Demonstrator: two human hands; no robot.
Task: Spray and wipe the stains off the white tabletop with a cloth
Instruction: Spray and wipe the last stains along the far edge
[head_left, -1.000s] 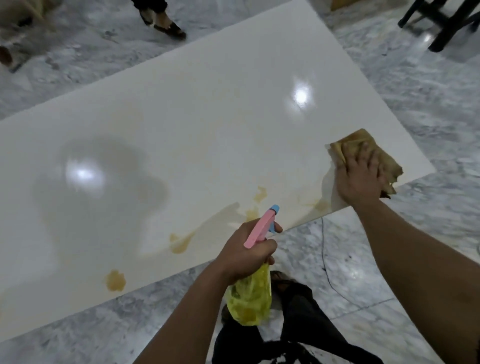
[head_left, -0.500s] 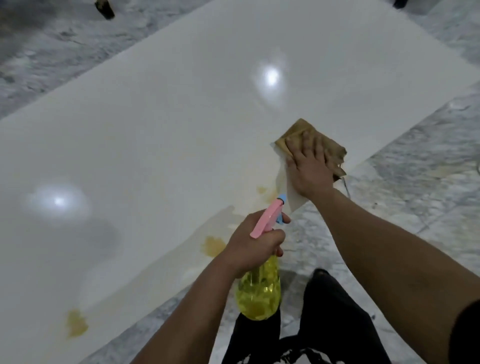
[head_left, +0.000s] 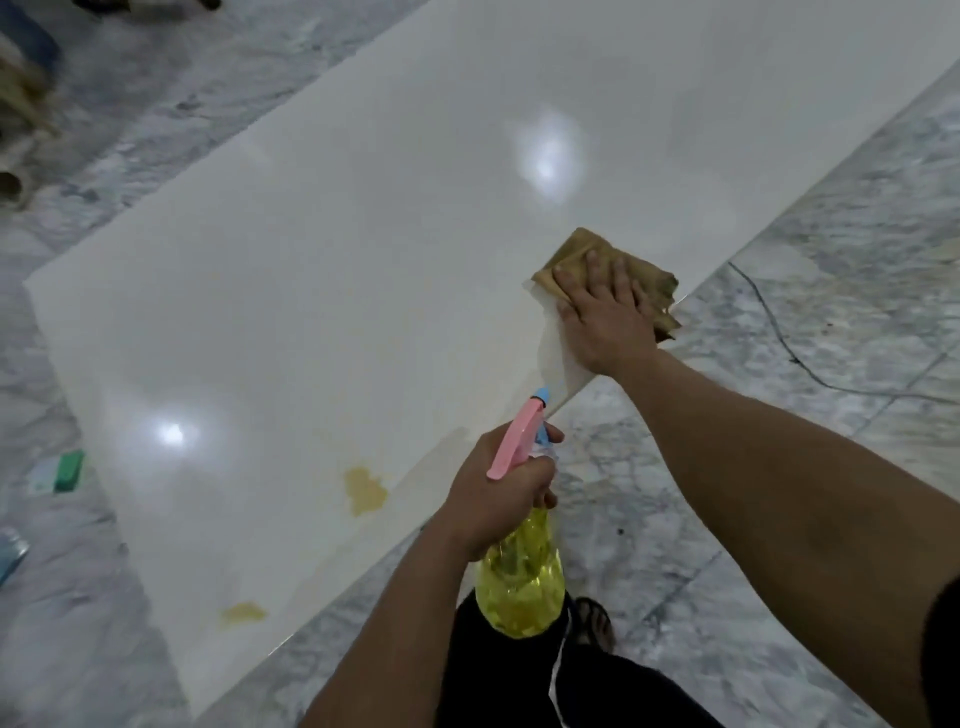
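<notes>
The white tabletop (head_left: 337, 270) fills most of the view. Two yellow-brown stains lie near its front edge: a larger stain (head_left: 365, 490) and a smaller stain (head_left: 243, 613) further left. My right hand (head_left: 605, 317) presses flat, fingers straight, on a brown cloth (head_left: 582, 254) at the table's near edge. My left hand (head_left: 501, 488) grips the neck of a yellow spray bottle (head_left: 519, 587) with a pink trigger head (head_left: 514, 441), held off the table's front edge, nozzle pointing toward the table.
Grey marble floor surrounds the table. A black cable (head_left: 779, 338) runs across the floor at right. A green object (head_left: 70, 470) lies on the floor at left, and clutter (head_left: 21, 104) sits at top left. My own legs and a sandal (head_left: 597, 623) show below.
My right hand has slid the cloth leftward along the table's near edge, over the stains that lay there. The view has shifted, and the spray bottle stays held in my left hand.
</notes>
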